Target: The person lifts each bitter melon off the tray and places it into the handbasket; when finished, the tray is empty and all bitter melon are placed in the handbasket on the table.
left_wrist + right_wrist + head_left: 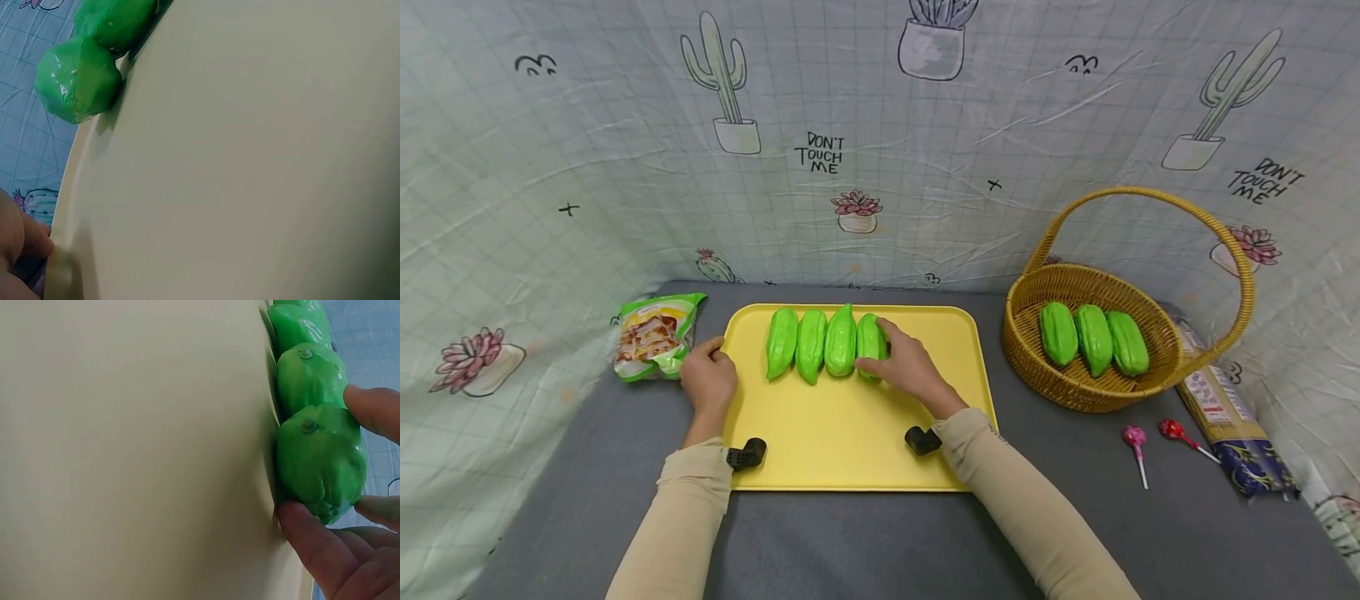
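The right hand [910, 362] curled its fingers [374, 411] round the rightmost green gourd [871, 345] in the row on the yellow tray [850, 433]. The left hand [709, 379], fingers loosely curled, steadied the tray's edge. A careless nudge could roll the neighbouring gourds [812, 343] apart.

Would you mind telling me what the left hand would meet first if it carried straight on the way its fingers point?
Probably only the backdrop cloth; the left hand, at the yellow tray edge, points past the snack bag, though depth is unclear.
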`<state>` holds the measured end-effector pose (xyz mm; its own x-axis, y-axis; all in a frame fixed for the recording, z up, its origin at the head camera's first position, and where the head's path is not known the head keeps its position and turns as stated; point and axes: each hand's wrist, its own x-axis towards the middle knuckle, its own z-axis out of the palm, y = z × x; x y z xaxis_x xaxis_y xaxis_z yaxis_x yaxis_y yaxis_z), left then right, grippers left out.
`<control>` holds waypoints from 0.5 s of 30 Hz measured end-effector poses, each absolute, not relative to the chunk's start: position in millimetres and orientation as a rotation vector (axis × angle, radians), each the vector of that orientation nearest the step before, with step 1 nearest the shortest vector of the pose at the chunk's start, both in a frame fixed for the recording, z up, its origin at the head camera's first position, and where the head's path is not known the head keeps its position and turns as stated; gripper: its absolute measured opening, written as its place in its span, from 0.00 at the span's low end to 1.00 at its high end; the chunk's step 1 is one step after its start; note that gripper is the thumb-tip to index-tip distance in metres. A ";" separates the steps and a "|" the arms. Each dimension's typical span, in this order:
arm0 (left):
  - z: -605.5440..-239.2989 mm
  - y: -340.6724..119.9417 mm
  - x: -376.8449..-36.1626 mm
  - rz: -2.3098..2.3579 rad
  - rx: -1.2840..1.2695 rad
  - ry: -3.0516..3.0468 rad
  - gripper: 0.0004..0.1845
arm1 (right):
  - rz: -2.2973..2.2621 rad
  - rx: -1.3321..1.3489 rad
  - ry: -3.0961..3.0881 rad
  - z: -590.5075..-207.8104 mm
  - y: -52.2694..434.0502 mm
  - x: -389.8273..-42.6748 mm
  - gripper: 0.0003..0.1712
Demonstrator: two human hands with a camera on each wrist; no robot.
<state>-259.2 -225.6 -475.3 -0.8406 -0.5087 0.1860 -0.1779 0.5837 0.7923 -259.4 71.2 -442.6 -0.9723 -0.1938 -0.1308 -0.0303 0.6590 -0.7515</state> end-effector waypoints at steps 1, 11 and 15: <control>-475.3 -225.5 -259.2 -1.147 0.555 -2.420 0.21 | -1.209 -0.183 2.676 -442.8 71.1 -259.4 0.52; -474.4 -225.1 -258.0 -1.147 0.565 -2.417 0.21 | -1.212 -0.176 2.678 -443.9 70.8 -258.5 0.51; -474.2 -225.0 -257.8 -1.147 0.556 -2.414 0.21 | -1.223 -0.173 2.679 -443.2 72.3 -257.7 0.51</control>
